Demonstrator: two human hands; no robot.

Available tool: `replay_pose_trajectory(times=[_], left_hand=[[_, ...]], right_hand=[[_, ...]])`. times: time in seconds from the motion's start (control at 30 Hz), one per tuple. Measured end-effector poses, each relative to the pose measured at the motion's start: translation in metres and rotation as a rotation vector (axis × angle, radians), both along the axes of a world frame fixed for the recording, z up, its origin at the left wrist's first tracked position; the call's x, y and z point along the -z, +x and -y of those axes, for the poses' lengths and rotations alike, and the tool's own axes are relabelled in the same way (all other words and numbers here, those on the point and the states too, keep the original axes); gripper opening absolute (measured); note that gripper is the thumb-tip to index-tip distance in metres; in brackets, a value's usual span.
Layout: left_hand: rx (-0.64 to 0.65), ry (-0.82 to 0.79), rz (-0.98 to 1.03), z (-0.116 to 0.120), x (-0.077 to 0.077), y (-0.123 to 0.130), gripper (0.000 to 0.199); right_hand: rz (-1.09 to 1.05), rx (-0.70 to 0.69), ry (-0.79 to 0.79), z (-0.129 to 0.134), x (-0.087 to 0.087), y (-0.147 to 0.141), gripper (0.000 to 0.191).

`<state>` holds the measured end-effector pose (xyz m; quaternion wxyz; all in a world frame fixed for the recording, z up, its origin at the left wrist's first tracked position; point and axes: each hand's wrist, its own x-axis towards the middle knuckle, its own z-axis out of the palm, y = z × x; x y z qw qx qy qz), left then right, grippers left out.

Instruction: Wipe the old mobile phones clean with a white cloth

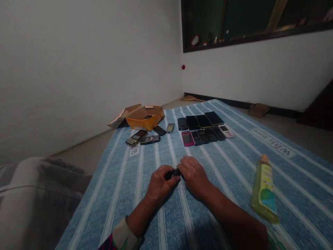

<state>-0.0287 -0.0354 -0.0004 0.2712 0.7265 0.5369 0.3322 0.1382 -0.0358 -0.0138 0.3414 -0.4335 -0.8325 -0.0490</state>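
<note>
Over the middle of the striped cloth, my left hand (161, 184) and my right hand (193, 176) are close together, fingers curled around a small black phone-like object (176, 173). Most of it is hidden behind the fingers, so its exact kind is unclear. Both hands grip it, one from each side. Beyond them to the right lie two rows of mobile phones, among them a pink phone (187, 138) and a white phone (226, 131). Several loose phones lie farther left, including a keypad phone (150, 139), a brown-and-silver phone (136, 137) and a silver phone (170, 127).
An opened orange cardboard box (143, 124) stands at the far left edge, with something dark inside. On the right lies a bottle of yellow-green liquid (264, 192). The blue-and-white striped cloth (122, 194) covers the surface. Grey fabric (39, 205) bulges at left.
</note>
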Motion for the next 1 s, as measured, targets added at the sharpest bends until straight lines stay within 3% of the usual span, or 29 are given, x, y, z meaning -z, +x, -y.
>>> replay_pose_trajectory(times=[0.23, 0.33, 0.57, 0.8, 1.0], left_hand=[[-0.024, 0.002, -0.100, 0.007, -0.006, 0.009, 0.016], [-0.043, 0.037, -0.160, 0.008, -0.003, 0.010, 0.021], [-0.048, 0.080, -0.090, 0.004, 0.010, 0.006, 0.063], [-0.053, 0.016, -0.132, 0.003, 0.011, 0.006, 0.085], [-0.009, 0.019, -0.088, 0.003, 0.012, 0.005, 0.074]], right_hand=[[0.068, 0.152, -0.208, -0.003, -0.011, 0.013, 0.025], [0.059, 0.164, -0.229, 0.001, -0.012, 0.011, 0.027], [0.109, -0.007, -0.118, 0.016, -0.002, -0.017, 0.015], [0.105, 0.199, -0.155, 0.003, 0.000, 0.001, 0.017], [0.123, -0.013, -0.089, 0.009, 0.002, -0.016, 0.018]])
